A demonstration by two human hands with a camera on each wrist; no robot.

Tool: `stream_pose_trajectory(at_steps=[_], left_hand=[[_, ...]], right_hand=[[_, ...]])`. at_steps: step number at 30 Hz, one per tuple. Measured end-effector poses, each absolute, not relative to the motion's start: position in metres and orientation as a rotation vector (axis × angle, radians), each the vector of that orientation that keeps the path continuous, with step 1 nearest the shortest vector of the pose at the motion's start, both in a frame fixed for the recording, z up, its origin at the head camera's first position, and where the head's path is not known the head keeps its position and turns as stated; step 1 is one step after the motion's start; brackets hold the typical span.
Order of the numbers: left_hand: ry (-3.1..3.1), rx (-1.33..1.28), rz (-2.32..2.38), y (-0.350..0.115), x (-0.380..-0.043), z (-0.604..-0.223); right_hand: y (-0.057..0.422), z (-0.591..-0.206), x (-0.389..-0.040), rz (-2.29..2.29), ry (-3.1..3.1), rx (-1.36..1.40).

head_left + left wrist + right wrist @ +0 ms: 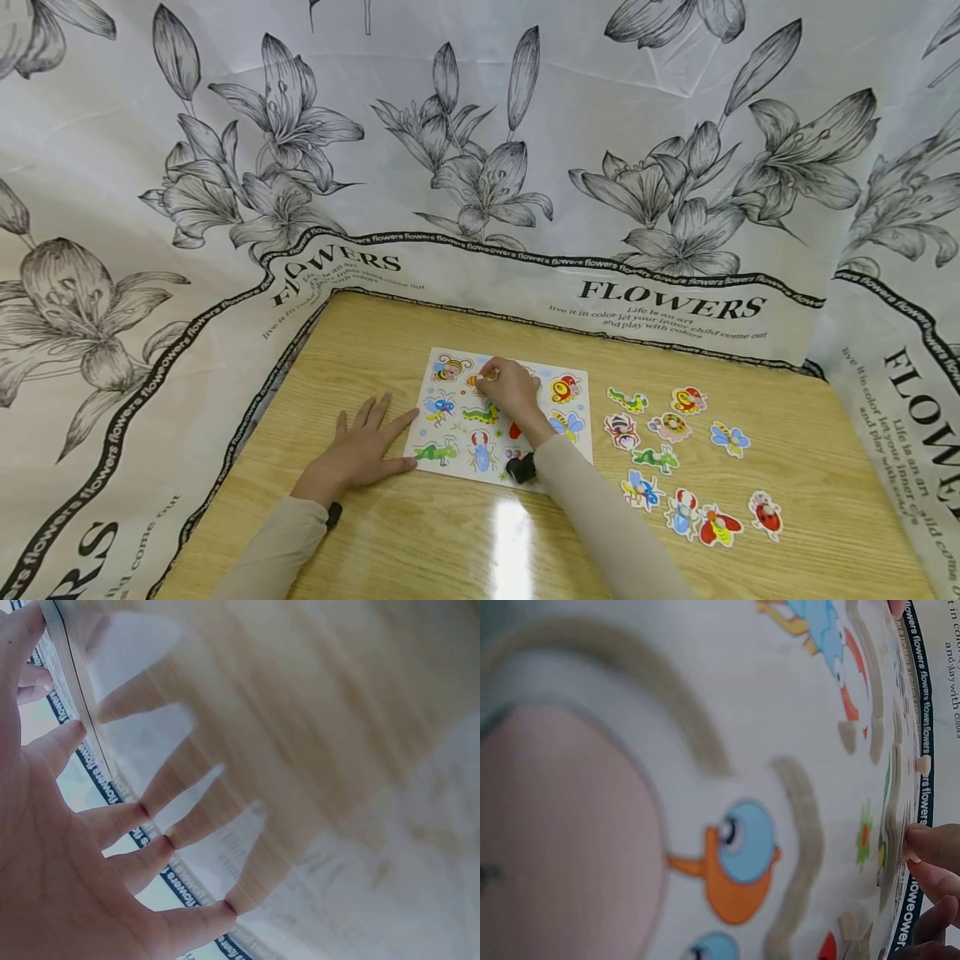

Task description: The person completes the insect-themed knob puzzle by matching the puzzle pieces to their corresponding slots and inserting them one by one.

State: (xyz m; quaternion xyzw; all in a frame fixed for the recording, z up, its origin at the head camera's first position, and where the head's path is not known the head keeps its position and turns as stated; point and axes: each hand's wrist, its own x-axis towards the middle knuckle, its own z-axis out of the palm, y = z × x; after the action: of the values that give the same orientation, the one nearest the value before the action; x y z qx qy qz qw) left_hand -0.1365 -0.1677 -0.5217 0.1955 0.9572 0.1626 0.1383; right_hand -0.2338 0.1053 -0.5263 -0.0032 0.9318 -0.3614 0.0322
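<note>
A white insect puzzle board (457,473) lies on the wooden table. My left hand (358,454) rests on the tabletop with fingers spread, its thumb and index finger at the board's left edge. In the left wrist view, the fingertips of the left hand (97,855) touch the wood. Over the board's top row, my right hand (516,393) pinches a small puzzle piece (482,380), mostly hidden by the fingers. In the right wrist view, the thumb and finger of the right hand (936,859) grip a pale knob. A bee picture (451,368) is at the board's upper left corner.
Several knobbed insect pieces lie right of the board, among them a caterpillar (627,401), a spider (622,431), a snail (670,427), a grasshopper (656,459) and a ladybug (766,514). Flower-printed cloth (480,275) hangs around the wooden table (390,333).
</note>
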Motion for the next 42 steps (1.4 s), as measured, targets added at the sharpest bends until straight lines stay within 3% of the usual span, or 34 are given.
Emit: stream_pose_trajectory(at_steps=[26, 42], left_hand=[[2.766, 0.562, 0.466, -0.167, -0.136, -0.519], [2.762, 0.566, 0.487, -0.165, -0.136, -0.52]], right_hand=[[0.149, -0.45, -0.19, -1.454, 2.889, -0.208], [0.198, -0.432, -0.159, -1.434, 2.996, -0.209]])
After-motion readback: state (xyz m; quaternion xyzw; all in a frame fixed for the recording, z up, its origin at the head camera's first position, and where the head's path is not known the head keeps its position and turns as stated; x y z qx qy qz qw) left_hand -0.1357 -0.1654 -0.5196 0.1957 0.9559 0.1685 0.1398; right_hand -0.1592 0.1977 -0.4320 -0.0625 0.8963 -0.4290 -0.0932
